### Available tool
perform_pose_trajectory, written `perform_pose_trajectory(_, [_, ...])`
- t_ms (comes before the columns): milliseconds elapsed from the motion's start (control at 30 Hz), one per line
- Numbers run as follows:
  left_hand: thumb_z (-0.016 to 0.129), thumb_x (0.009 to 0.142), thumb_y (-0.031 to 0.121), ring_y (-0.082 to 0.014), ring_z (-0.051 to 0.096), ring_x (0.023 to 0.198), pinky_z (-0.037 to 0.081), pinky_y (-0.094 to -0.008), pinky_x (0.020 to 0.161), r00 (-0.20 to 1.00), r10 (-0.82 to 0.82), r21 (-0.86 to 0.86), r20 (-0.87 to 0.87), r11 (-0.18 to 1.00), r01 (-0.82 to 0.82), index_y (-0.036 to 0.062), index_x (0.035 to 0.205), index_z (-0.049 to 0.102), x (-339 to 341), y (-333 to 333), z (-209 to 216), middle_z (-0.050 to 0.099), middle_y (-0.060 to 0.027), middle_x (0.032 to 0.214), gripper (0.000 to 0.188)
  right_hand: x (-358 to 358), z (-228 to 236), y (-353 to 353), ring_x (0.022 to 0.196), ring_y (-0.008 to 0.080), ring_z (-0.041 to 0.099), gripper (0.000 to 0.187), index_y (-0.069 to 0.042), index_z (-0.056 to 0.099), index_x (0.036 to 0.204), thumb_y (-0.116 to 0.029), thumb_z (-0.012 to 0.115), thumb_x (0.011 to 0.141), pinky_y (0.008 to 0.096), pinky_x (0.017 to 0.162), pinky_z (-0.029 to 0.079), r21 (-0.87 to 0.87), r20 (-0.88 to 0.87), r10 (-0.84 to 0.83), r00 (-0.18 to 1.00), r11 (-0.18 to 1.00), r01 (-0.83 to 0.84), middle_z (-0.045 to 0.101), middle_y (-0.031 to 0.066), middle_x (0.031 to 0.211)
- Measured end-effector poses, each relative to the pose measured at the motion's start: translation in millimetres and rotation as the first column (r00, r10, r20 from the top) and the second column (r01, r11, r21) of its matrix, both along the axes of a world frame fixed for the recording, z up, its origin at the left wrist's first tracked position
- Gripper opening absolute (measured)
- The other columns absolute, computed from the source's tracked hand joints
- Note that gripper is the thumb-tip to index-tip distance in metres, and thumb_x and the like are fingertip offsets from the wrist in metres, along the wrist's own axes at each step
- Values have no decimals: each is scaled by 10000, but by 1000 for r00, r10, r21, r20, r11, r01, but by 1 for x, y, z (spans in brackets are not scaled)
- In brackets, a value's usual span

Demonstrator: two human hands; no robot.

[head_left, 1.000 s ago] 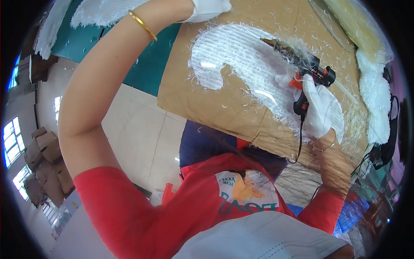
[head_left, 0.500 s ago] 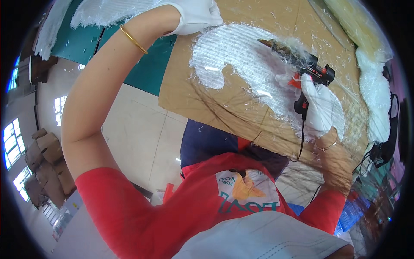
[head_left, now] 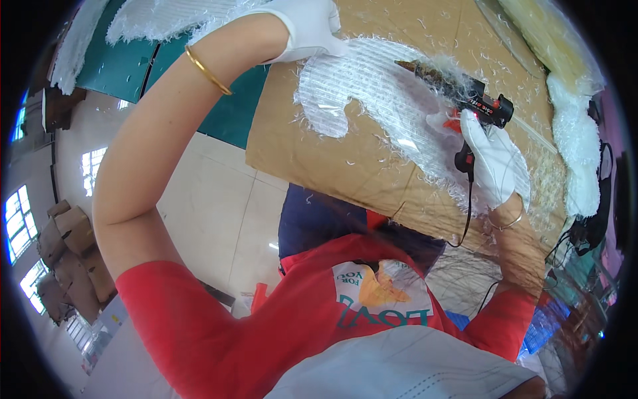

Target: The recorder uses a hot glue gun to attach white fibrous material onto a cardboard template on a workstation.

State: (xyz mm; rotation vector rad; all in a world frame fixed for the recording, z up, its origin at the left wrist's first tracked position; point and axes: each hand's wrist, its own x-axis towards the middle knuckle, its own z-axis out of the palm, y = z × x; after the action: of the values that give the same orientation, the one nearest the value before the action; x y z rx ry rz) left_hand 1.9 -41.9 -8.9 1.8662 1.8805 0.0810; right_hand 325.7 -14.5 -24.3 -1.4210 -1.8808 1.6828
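Note:
My right hand [head_left: 493, 156], in a white glove, is closed round the handle of a black hot glue gun [head_left: 480, 105] with a red trigger. White fibres cling to its barrel, and its brown nozzle points left. Beneath it lies a flat, curved white piece [head_left: 362, 70] with ribbed texture and fringed edges, hooked at its left end. My left hand [head_left: 307, 28], also gloved in white, is at the top edge of the view by this piece's upper left. Its fingers are curled, with the thumb toward the piece; anything between them is hidden.
Brown cardboard [head_left: 286, 143] strewn with loose fibres covers the green table [head_left: 232, 110]. Fluffy white material [head_left: 166, 18] lies at the far left, and more [head_left: 575, 146] at the right. The gun's black cord [head_left: 470, 206] hangs over the near edge. Cardboard boxes [head_left: 73, 229] stand farther left.
My left hand has shifted slightly, its thumb now lower and spread farther from the curled fingers. The glue gun has moved slightly left in my right hand.

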Motion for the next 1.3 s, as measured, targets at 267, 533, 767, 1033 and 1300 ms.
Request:
perform_pose_trajectory(267, [601,868,267,-433,672,796,549,-434,765,987,-138,-85,-87,988,130,-6,817,737,-6,11,-24,696,-256,826,310,-7,3,-6,649,33,404,371,-48,758,1069,-392,629,1017,230,561,319,6,15,-32,999,999,32,696,-35,864])
perform_pose_trajectory(533, [565,935,266,-403,692,931,537,-439,830,988,140,71,65,987,-145,0,971,725,3,13,-8,718,-254,984,313,2,-2,1,862,52,521,453,-5,677,1256,-391,615,1027,226,752,390,-65,43,20,999,998,-17,721,2,1026])
perform_pose_trajectory(767, [668,871,298,-372,693,952,540,-397,860,997,-9,216,78,976,-8,12,994,710,13,16,-23,724,-226,1020,314,-7,13,-9,741,33,429,410,-14,730,1177,-379,613,1032,226,647,325,-100,71,2,998,995,6,642,-74,887])
perform_pose_trajectory(1033, [611,868,250,-409,694,802,552,-445,820,995,-76,-119,-63,991,69,56,823,764,24,31,-21,728,-225,845,252,-3,-4,-11,589,48,403,472,-36,778,1022,-491,660,980,251,532,335,18,24,-42,999,999,41,509,-61,657])
perform_pose_trajectory(1300, [551,946,208,-439,678,947,526,-482,867,1000,-10,370,-14,929,15,-8,913,651,18,20,-32,701,-257,972,240,5,-11,-2,991,92,603,348,-16,660,1251,-295,602,1051,261,886,444,-64,78,18,997,998,-13,744,43,1092])
